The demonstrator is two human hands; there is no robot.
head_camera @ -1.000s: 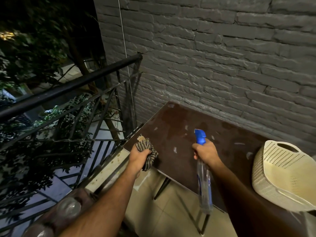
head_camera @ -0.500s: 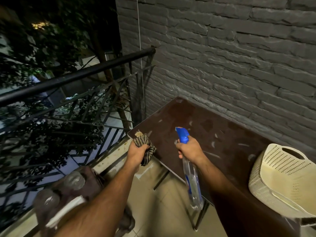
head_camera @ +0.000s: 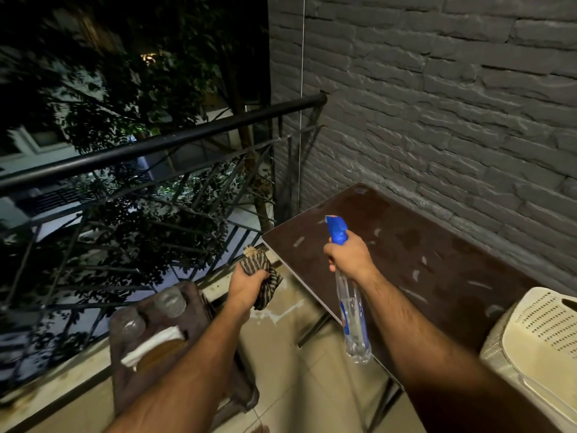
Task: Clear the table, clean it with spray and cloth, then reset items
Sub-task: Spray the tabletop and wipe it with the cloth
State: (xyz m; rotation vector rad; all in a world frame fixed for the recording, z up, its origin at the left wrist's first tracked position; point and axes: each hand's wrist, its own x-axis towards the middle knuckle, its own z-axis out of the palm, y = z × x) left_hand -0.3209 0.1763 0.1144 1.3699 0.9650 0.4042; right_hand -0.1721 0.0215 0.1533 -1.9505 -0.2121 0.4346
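A dark brown table [head_camera: 406,232] with pale scuffs stands against the grey brick wall. My right hand [head_camera: 349,256] grips the neck of a clear spray bottle [head_camera: 352,310] with a blue trigger head, held over the table's near edge with the nozzle pointing away. My left hand [head_camera: 245,284] holds a bunched striped cloth [head_camera: 260,268] just off the table's left corner, above the floor. At the lower left a brown stool or tray [head_camera: 187,307] carries two clear glasses [head_camera: 170,303] and a white napkin [head_camera: 150,345].
A cream perforated basket [head_camera: 537,342] sits at the table's right end. A black metal railing [head_camera: 162,145] runs along the left, with trees and darkness beyond. The floor is pale tile [head_camera: 299,382]. Thin table legs show under the near edge.
The view has swung left and both hands have shifted rightward in it. The stool with glasses and napkin has come further into sight. Both hands keep their hold.
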